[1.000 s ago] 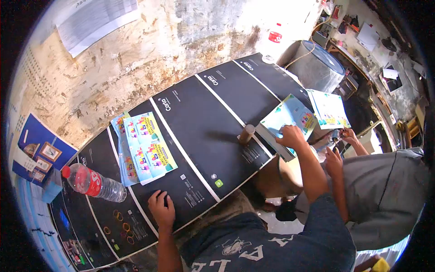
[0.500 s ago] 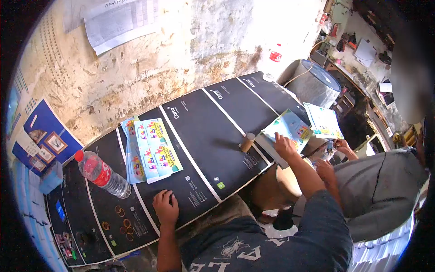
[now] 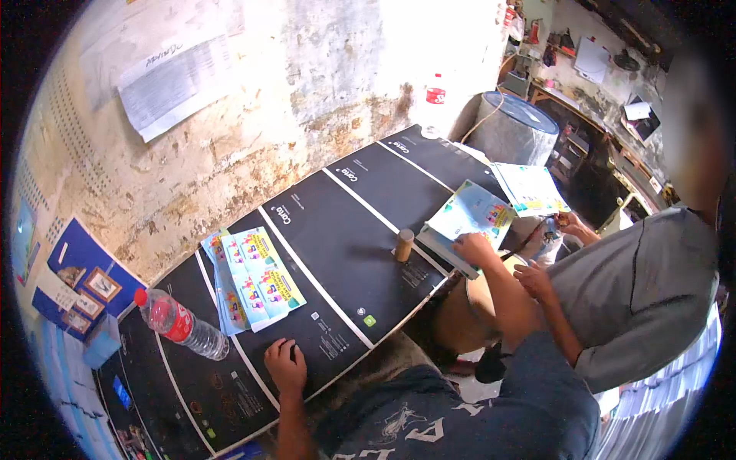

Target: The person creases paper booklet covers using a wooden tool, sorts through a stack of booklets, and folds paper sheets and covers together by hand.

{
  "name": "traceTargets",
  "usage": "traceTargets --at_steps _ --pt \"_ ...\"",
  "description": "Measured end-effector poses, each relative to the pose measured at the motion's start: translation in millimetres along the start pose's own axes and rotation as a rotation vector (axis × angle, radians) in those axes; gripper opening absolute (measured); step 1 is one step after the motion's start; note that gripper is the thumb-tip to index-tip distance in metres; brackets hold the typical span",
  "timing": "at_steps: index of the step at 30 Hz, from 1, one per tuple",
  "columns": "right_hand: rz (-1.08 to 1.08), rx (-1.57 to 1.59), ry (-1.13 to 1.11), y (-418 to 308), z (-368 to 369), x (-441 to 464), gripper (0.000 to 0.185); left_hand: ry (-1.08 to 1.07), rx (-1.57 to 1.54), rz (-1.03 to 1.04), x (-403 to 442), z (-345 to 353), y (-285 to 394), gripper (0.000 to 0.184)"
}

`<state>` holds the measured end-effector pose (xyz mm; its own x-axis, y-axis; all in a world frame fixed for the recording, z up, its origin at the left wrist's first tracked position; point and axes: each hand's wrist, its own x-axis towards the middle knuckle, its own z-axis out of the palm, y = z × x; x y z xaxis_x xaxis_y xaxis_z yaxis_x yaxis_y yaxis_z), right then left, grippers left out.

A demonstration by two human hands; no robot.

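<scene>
My left hand (image 3: 285,364) rests near the front edge of the black table, holding nothing, its fingers loosely apart. Farther left from it lies a stack of colourful printed sheets (image 3: 264,280), some fanned out under the top ones. My right hand (image 3: 475,251) reaches across to a second pile of printed sheets (image 3: 469,218) at the table's right end. Its fingers lie on the near side of that pile, and their tips are partly hidden. Left of the pile stands a small brown cylinder (image 3: 404,245).
A co-worker's hand (image 3: 579,228) is by another printed sheet (image 3: 529,189); their other hand (image 3: 535,280) is close to my right forearm. A red-capped bottle (image 3: 184,326) lies at the left, another bottle (image 3: 434,107) stands at the far corner. Beyond is a drum (image 3: 512,130).
The view has shifted. My right hand has drawn back slightly toward the near edge of the pile. My left hand stays on the table. The co-worker's near hand has lifted a little.
</scene>
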<state>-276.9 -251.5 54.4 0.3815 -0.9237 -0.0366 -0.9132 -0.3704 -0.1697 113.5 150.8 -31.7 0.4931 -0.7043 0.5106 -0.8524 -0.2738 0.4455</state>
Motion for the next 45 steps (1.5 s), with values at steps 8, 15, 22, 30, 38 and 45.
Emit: traceTargets --at_steps 8,15,22,30,38,45 --pt "0.012 0.082 0.001 13.1 -34.3 3.5 0.039 -0.032 0.032 -0.056 -0.9 -4.1 3.5 0.020" --pt "0.009 -0.081 0.491 -28.5 -106.4 -47.9 0.019 -0.057 -0.069 -0.080 6.2 -7.6 5.6 0.021" --pt "-0.485 0.960 0.613 -128.5 -210.0 -198.1 0.013 -0.022 -0.211 0.011 43.0 -55.6 116.4 0.042" --pt "0.074 1.710 -0.202 -153.2 -105.5 -148.1 0.015 0.226 0.191 0.486 -8.0 -52.6 144.3 0.060" --pt "-0.104 0.891 -0.281 -169.1 87.1 -101.7 0.031 -0.311 0.326 0.484 -84.7 13.9 21.0 0.046" --pt "-0.234 0.528 -0.258 -175.8 104.3 -83.4 0.032 -0.439 0.085 0.401 -74.9 -14.0 55.8 0.050"
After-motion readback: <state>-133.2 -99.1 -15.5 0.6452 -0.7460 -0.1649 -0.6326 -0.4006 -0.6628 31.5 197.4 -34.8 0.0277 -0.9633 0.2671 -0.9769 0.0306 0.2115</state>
